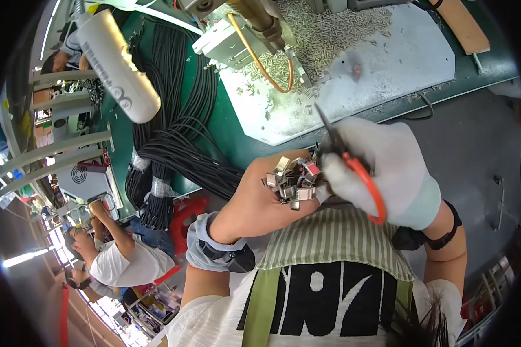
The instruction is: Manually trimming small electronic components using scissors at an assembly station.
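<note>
My bare left hand [253, 195] is closed around a bunch of cable ends with shiny, box-shaped metal connectors [298, 193]. One connector shows a pink-red patch. Bundled black cables [191, 153] run from the table toward this hand. Over my right hand [388, 165] is a white glove, and its fingers grip a pair of scissors with an orange-red handle [369, 188]. The dark pointed blades [328, 128] stick up toward the table edge. Both hands meet in front of my chest; the right fingers are close beside the connectors, and whether they touch is hidden.
On the green table [200, 110], a pale board [399, 58] carries many small metal pieces [324, 34] under a machine head [263, 26]. A white cylindrical lamp [118, 66] hangs at left. A tan-handled tool [460, 26] lies far right. A seated person [124, 257] works at left.
</note>
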`<state>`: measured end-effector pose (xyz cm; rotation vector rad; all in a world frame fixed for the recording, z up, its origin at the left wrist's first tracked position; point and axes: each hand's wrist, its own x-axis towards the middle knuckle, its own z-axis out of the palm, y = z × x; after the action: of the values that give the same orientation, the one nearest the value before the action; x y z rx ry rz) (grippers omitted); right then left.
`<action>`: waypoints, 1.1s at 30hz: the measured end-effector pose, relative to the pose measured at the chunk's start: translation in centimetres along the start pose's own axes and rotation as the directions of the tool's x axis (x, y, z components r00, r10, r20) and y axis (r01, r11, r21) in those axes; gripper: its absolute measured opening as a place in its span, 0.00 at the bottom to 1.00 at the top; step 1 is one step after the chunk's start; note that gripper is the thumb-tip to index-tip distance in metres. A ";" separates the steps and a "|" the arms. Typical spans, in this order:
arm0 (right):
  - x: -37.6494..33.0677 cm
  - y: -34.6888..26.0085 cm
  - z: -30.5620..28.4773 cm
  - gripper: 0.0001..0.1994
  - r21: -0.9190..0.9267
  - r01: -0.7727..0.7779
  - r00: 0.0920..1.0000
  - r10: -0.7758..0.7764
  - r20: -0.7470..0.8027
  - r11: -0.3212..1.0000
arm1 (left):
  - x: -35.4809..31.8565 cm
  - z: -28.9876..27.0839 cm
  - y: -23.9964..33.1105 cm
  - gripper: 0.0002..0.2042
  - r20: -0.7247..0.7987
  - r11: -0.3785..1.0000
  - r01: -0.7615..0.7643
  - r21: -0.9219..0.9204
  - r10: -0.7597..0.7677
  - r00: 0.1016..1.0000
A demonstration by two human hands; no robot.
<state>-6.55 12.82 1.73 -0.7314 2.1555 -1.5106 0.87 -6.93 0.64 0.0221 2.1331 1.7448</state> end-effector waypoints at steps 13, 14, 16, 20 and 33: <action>-0.5 -0.5 -1.7 0.07 0.438 -0.341 0.939 0.280 0.198 0.832 | -0.4 0.8 1.6 0.17 -0.195 0.990 -0.009 -0.142 -0.019 0.981; -0.5 -0.5 -1.9 0.06 0.526 -0.489 0.872 0.382 0.306 0.696 | -0.2 1.0 1.5 0.17 -0.193 0.990 -0.010 -0.139 -0.017 0.981; -0.7 -0.6 -1.4 0.06 0.577 -0.446 0.895 0.349 0.278 0.685 | 0.1 1.2 1.0 0.15 -0.261 0.965 -0.214 0.153 0.248 0.933; -0.8 0.5 1.4 0.05 0.452 -0.088 0.986 0.143 -0.090 0.887 | 0.7 1.5 0.8 0.14 -0.380 0.924 -0.267 0.276 0.360 0.852; -2.5 0.7 3.1 0.04 -0.217 0.203 0.959 -0.239 -0.154 0.955 | 0.4 2.0 0.7 0.13 -0.384 0.871 -0.372 0.322 0.479 0.789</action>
<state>-2.94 12.33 0.10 -0.9678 2.4553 -1.5349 0.96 -4.78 0.84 0.1975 2.8577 1.8671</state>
